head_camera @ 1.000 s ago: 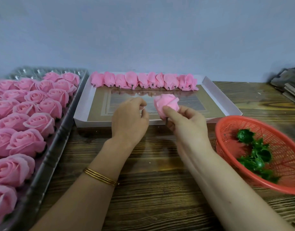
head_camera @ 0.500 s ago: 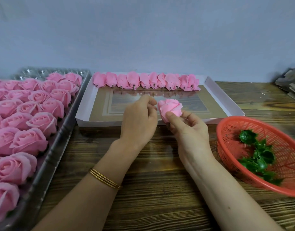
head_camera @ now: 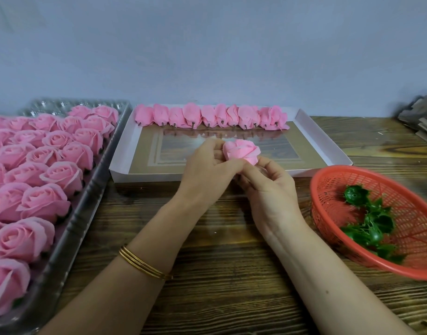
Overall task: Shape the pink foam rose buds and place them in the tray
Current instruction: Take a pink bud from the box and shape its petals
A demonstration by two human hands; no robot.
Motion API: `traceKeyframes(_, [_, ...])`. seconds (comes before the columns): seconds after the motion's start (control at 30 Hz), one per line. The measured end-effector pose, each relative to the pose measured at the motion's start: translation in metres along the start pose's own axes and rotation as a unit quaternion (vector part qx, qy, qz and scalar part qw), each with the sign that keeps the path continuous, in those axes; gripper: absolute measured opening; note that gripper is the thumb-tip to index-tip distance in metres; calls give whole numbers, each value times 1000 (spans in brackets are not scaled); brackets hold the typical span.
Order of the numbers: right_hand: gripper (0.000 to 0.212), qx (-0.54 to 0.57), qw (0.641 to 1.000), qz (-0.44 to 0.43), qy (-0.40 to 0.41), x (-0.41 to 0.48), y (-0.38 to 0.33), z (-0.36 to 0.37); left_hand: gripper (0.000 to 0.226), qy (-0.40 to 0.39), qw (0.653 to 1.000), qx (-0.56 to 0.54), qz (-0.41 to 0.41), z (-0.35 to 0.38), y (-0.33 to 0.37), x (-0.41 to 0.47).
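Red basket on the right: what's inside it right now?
Inside the red basket lies a loose heap of green leafy pieces; nothing else shows. Its right side runs out of frame, and anything beneath the heap is covered.

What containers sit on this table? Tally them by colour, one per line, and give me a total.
Silver tray, holding open pink roses: 1
White tray, with a row of pink buds along its far wall: 1
Red basket, holding green leaf pieces: 1
Total: 3
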State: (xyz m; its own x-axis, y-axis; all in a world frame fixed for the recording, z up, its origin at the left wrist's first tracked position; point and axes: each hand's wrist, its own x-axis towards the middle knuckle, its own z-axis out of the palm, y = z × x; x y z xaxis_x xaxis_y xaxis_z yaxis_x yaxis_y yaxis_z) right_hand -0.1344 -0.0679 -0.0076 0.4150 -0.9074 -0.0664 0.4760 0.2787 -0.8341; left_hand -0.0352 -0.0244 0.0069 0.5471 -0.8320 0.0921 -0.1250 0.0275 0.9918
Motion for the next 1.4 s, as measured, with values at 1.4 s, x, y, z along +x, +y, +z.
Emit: traceKeyframes(1.4, [49,-12,983,93,-156,-2,2,2,11,-37,979,-182,-79,-6,-11,3])
